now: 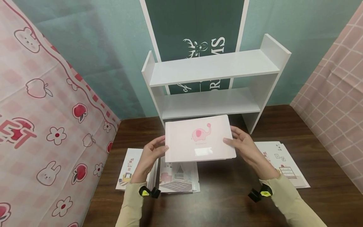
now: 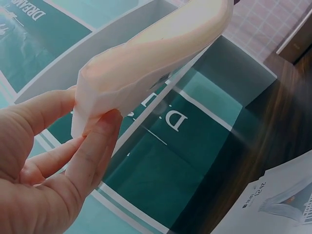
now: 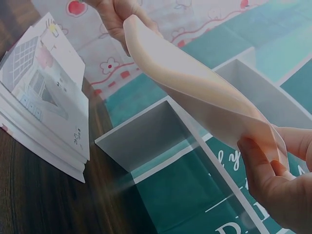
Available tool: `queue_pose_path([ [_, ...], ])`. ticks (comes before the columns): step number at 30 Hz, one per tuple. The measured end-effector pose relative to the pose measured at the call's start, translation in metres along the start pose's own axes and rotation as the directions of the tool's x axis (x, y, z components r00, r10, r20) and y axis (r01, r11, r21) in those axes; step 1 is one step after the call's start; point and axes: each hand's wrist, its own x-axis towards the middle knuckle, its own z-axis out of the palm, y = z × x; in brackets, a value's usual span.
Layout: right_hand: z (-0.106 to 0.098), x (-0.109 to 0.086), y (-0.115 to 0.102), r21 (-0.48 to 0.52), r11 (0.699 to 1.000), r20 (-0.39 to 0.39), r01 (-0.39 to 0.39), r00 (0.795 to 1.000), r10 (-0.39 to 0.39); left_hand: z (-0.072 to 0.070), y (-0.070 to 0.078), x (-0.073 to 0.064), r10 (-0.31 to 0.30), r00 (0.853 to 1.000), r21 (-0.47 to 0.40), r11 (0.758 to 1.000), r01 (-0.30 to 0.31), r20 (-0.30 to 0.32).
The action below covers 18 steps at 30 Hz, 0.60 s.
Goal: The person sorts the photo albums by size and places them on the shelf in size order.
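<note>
Head view, pink book [image 1: 181, 138]: raised above the worktop [image 1: 221, 195], before the white shelf [image 1: 210, 67]; elephant on its cover.
Head view, hands: left hand [image 1: 149, 156] pinches its left edge, right hand [image 1: 247, 147] its right, thumb on the cover.
Head view, booklets: left pile [image 1: 127, 162] and middle pile [image 1: 175, 184] side by side; drawer-print booklet [image 1: 287, 171] at right.
Left wrist view, left hand: thumb and fingers grasp the book's end.
Right wrist view, right hand: grasps the near end.

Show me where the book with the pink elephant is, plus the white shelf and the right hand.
Book with the pink elephant [image 1: 200, 139]: head view, middle of its front cover.
White shelf [image 1: 214, 67]: head view, surface of its top board.
Right hand [image 1: 249, 147]: head view, back of the hand.
</note>
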Motion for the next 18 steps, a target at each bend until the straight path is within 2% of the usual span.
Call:
queue_pose_path([
  [12,0.002,0.000,-0.007,-0.011,1.000,0.008,0.007,1.000,-0.007,-0.002,0.005,0.001,0.011,1.000,0.022,1.000,-0.011,0.007],
  [18,0.002,0.001,-0.010,0.033,0.999,0.001,0.016,1.000,-0.016,-0.002,0.008,0.004,0.025,1.000,0.012,1.000,-0.026,0.013],
])
